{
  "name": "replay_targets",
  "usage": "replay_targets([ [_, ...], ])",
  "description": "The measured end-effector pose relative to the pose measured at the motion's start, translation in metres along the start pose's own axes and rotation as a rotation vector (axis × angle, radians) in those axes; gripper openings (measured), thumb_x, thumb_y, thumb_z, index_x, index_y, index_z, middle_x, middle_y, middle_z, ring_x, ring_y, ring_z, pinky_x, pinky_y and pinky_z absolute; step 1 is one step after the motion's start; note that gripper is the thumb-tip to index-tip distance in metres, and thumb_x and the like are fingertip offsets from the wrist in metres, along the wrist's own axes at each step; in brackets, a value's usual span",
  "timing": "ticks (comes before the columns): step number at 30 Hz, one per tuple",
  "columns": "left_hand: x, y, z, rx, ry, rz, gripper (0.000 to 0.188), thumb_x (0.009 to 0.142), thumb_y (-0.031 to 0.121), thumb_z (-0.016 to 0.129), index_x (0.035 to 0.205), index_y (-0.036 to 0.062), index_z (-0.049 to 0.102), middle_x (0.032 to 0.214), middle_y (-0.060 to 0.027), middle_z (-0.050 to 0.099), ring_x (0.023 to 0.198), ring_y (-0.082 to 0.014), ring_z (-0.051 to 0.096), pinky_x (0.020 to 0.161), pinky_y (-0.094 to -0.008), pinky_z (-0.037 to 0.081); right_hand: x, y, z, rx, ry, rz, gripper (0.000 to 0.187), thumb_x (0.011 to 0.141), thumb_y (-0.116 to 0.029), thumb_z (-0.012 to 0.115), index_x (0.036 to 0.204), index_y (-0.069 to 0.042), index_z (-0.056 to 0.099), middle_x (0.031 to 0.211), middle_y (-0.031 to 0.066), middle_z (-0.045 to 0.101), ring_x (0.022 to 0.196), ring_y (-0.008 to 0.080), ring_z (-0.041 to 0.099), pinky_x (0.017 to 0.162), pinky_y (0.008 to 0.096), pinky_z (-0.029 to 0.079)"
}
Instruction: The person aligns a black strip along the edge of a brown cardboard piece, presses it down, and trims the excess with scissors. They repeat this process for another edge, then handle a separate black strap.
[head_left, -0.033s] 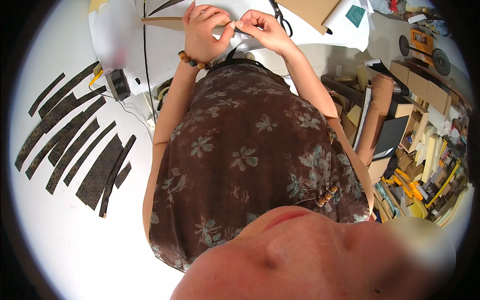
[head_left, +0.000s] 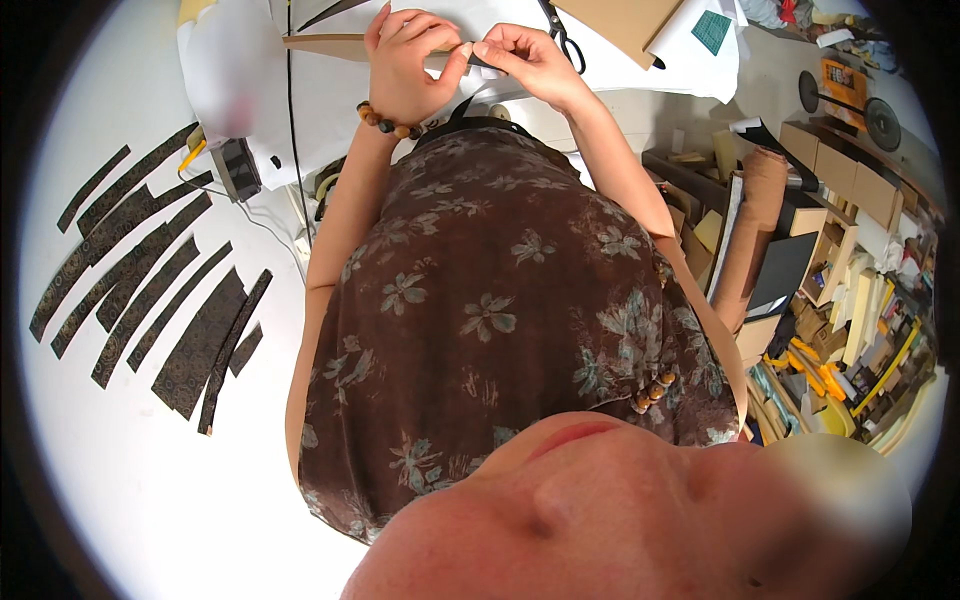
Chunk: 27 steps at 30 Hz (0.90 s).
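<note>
My left hand (head_left: pixel 415 65), a beaded bracelet on its wrist, closes thumb and forefinger on a narrow tan strip (head_left: pixel 325 44) over the white table (head_left: pixel 660 75). The strip runs out to the left behind my fingers. Close beside it, my right hand (head_left: pixel 530 65) pinches a dark end piece (head_left: pixel 480 62) of what looks like the same strip. The thumbs almost meet, and the fingers cover part of the strip. Black-handled scissors (head_left: pixel 568 45) lie just beyond my right hand. A pointed dark piece (head_left: pixel 330 14) lies beyond the strip.
Dark patterned fabric strips (head_left: pixel 150 265) are spread at the left, near a yellow-handled tool (head_left: pixel 192 152) and a black box (head_left: pixel 238 170). A black cord (head_left: pixel 291 120) crosses the table. Brown board (head_left: pixel 620 25) and a green piece (head_left: pixel 711 33) lie at right. Rolls (head_left: pixel 750 230) and boxes crowd the right.
</note>
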<state>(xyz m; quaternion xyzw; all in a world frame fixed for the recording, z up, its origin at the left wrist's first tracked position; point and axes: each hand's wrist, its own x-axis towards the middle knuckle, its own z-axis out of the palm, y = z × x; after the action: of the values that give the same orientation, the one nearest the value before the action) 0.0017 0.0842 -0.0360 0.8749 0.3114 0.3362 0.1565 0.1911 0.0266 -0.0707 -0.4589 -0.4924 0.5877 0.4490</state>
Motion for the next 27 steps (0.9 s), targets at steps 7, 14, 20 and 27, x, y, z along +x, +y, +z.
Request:
replay_targets([
  [7,0.0,0.002,-0.002,0.017,-0.03,-0.002,0.007,0.081,0.018,0.07,0.079,0.0138,0.064,0.097,0.0054,0.068,0.105,-0.0159,0.055,0.107,-0.0438,0.023,-0.003,0.018,0.004,0.15,-0.005,-0.078,0.018,0.095,-0.024,0.063,0.091,-0.006,0.064,0.076,-0.0079,0.056,0.071,0.0025,0.049,0.066,0.0203,0.041],
  [14,0.0,0.004,-0.002,0.024,-0.062,-0.03,0.009,0.086,0.02,0.062,0.08,0.0131,0.063,0.099,0.0054,0.067,0.109,-0.0173,0.053,0.107,-0.0442,0.022,0.0,0.016,0.01,0.127,0.043,-0.042,0.018,0.095,-0.022,0.064,0.088,-0.005,0.063,0.074,-0.0066,0.056,0.068,0.0033,0.048,0.063,0.0211,0.04],
  [20,-0.004,0.0,-0.005,0.009,-0.123,-0.047,0.01,0.088,0.019,0.055,0.085,0.0122,0.062,0.1,0.0051,0.066,0.11,-0.0178,0.052,0.108,-0.0449,0.02,0.002,0.015,0.023,0.046,0.141,-0.153,0.017,0.092,-0.015,0.065,0.081,-0.004,0.058,0.073,-0.0058,0.054,0.07,0.0032,0.045,0.064,0.021,0.039],
  [27,-0.003,-0.003,-0.005,0.008,-0.132,-0.028,0.011,0.088,0.019,0.056,0.088,0.012,0.064,0.097,0.0049,0.066,0.106,-0.0176,0.052,0.105,-0.0426,0.022,0.005,0.027,0.025,0.046,0.142,-0.213,0.017,0.094,-0.015,0.063,0.081,-0.004,0.057,0.074,-0.0047,0.055,0.073,0.004,0.047,0.068,0.0217,0.04],
])
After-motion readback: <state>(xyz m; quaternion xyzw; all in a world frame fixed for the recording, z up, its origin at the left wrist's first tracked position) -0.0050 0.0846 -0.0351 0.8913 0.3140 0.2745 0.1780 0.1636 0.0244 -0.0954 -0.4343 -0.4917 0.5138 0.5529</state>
